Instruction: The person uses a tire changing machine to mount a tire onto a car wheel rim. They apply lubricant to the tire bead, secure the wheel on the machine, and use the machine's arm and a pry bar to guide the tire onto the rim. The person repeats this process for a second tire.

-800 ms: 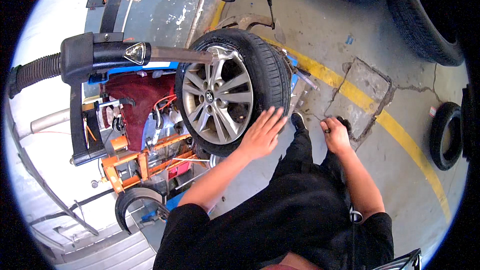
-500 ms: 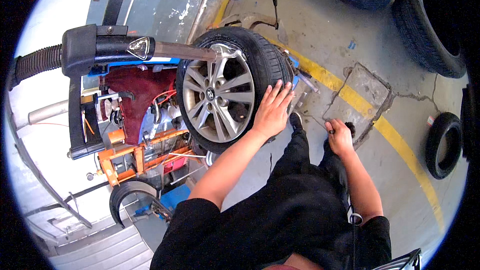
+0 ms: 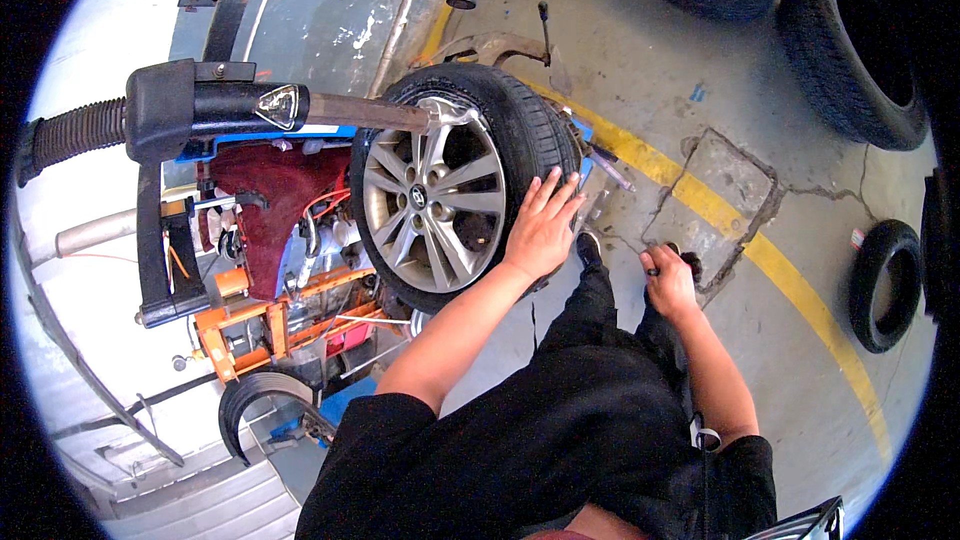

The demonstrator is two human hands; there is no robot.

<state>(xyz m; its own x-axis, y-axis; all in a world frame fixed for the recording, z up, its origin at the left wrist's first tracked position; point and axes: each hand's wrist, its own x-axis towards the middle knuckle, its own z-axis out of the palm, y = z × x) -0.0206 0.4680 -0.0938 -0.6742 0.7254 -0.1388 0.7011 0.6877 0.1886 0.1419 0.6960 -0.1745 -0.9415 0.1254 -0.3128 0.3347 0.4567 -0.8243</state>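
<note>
A car wheel with a silver alloy rim [image 3: 432,198] and black tyre [image 3: 520,120] sits on a tyre-changing machine [image 3: 270,240]. My left hand [image 3: 545,225] lies flat and spread on the tyre's tread, fingers pointing up. My right hand [image 3: 670,278] is down by my black trousers, closed around a small dark object that I cannot make out. The machine's black arm [image 3: 240,108] reaches over to the rim's upper edge.
Several loose tyres [image 3: 850,50] lie on the concrete floor at the upper right, and one smaller tyre [image 3: 885,285] at the right. A yellow painted line [image 3: 760,250] crosses the floor. Orange machine parts [image 3: 250,325] and a black hose [image 3: 75,132] stand at the left.
My left hand has slid up the tyre tread. The view has shifted slightly; my right hand stays closed in about the same place.
</note>
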